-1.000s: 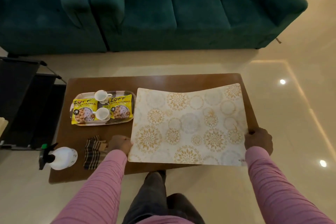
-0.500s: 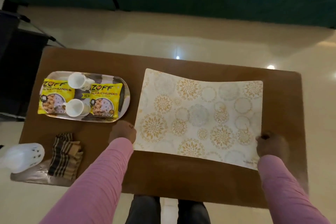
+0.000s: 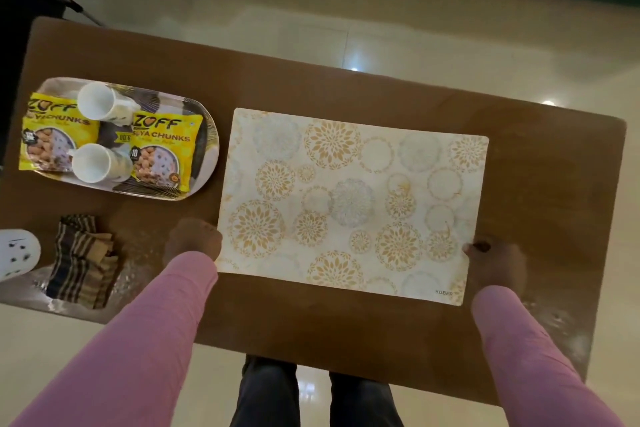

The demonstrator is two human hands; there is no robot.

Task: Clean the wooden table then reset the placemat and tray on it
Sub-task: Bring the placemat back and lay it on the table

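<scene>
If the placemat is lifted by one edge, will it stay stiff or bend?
The placemat looks very thin and lies flat, so it probably bends and feels light. On the glossy wooden table it may slide easily when pushed.

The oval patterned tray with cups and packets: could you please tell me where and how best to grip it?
Grip the oval patterned tray by its two short rounded ends, one hand from each side, thumbs over the rim. Loose white cups and yellow snack packets ride on it, so it likely needs a level lift; the gap beside the cream floral placemat leaves room.
</scene>
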